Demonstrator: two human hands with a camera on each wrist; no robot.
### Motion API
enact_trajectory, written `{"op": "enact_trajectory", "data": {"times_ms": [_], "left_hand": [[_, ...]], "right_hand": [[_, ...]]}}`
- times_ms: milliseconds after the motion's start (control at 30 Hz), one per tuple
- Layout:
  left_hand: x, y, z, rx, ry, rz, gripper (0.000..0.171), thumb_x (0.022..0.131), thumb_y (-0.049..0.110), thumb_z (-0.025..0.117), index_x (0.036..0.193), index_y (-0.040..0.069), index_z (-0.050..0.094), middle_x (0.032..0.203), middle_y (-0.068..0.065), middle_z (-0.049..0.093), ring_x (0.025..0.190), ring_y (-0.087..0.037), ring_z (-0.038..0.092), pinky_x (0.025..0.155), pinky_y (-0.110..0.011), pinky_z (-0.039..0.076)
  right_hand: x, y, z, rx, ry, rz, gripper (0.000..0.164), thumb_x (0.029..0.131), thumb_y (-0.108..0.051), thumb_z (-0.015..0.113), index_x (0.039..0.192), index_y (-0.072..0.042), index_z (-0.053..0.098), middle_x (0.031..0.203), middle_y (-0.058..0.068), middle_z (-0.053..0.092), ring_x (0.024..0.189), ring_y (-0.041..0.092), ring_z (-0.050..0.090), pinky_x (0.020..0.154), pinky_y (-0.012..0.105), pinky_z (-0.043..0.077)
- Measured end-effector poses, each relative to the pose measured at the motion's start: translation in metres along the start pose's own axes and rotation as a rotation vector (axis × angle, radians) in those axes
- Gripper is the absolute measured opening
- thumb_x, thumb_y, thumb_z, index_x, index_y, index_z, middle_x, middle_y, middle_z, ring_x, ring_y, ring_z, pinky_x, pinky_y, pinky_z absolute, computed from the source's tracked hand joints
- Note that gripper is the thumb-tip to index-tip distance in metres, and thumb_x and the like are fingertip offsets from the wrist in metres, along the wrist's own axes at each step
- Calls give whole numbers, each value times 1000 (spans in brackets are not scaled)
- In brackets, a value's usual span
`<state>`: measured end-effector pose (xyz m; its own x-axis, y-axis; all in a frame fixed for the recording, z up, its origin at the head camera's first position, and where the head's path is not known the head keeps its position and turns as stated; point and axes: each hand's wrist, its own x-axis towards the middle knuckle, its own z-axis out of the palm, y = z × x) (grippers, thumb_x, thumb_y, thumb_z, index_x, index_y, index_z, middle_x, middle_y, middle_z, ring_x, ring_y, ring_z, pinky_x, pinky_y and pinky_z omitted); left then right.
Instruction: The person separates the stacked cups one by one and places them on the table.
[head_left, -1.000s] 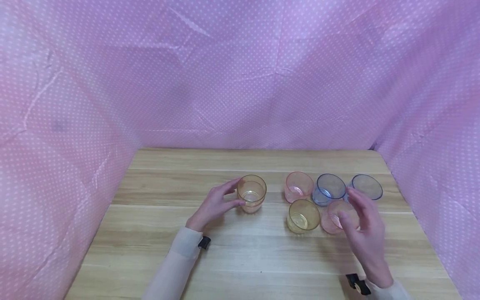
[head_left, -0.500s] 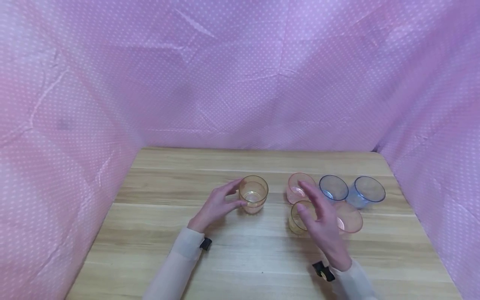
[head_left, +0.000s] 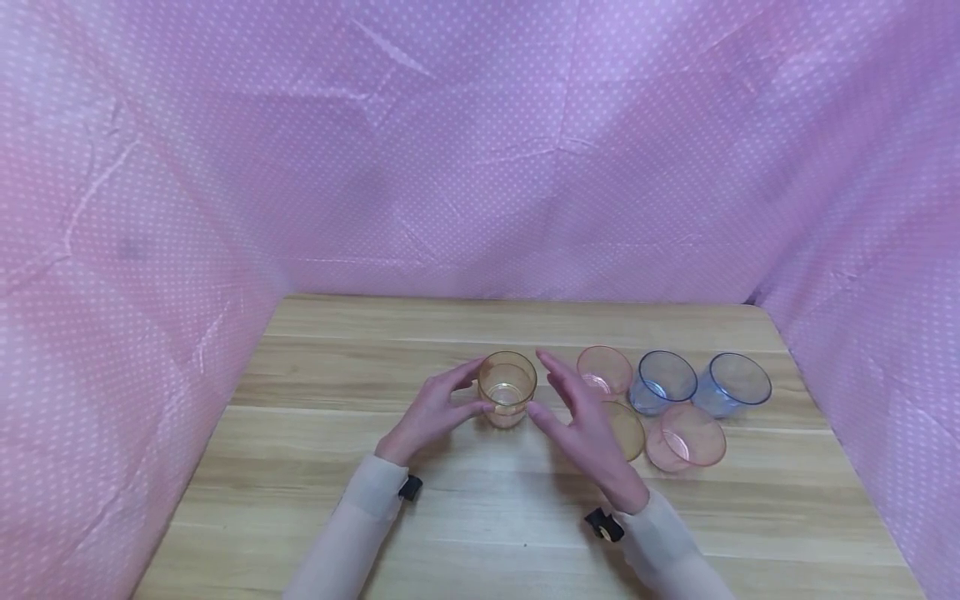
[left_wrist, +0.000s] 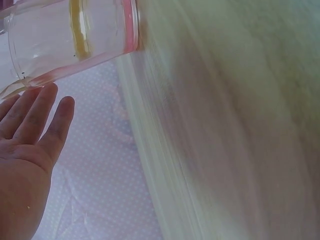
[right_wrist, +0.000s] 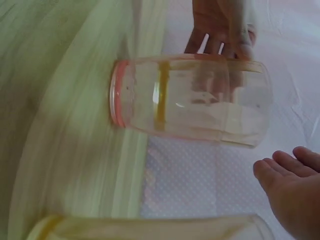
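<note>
An amber cup [head_left: 507,392] sits nested in a pink cup [right_wrist: 118,95], and the pair stands upright on the table. My left hand [head_left: 431,410] holds the upper cup from its left side, with thumb in front and fingers behind. Opposite it, my right hand [head_left: 588,429] is spread, thumb and fingertips close to the cup's right side. In the right wrist view, a gap shows between the right hand's fingers [right_wrist: 287,162] and the amber cup. Beneath the right hand, another amber cup [head_left: 628,432] is partly hidden.
On the right stand a pink cup [head_left: 604,371] and two blue cups [head_left: 660,392] in a back row. Another pink cup [head_left: 693,437] is in front of them. Pink dotted cloth [head_left: 480,167] surrounds the wooden table [head_left: 360,325] at the back and sides.
My right hand has swept left from the pink and blue cups, past the single amber cup, to the nested pair. My left hand has stayed at the nested cups.
</note>
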<state>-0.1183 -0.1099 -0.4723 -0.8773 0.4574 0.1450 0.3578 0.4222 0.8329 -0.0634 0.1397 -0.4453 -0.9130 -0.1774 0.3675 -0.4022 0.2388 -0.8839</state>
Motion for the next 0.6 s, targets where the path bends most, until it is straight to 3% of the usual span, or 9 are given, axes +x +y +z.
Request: {"op": "enact_trajectory", "data": {"times_ms": [133,400,600], "left_hand": [[0,0,-1,-1,0,11,74,89,25,82,153,8,49,143,-16,61,125,-36,63,107,-48,52],[-1,-1,-2,12,-10,31,72,90,23,81,153,6,49,144,-16,61,127,-34,62,108,-47,51],[-2,0,-4,20,-19,32,72,92,26,79,154,8,48,145,-15,60,128,-34,62,108,-48,51]], "right_hand": [[7,-1,5,-17,-50,96,76,93,-16,80,158,-7,41,162,10,41,146,33,42,121,37,34],[20,5,7,-108,-156,146,91,88,-29,85,160,-5,35,164,15,36,148,37,38,121,49,34],[26,7,6,-180,-220,166,98,85,-37,87,161,-7,33,164,16,36,147,37,40,118,50,38]]}}
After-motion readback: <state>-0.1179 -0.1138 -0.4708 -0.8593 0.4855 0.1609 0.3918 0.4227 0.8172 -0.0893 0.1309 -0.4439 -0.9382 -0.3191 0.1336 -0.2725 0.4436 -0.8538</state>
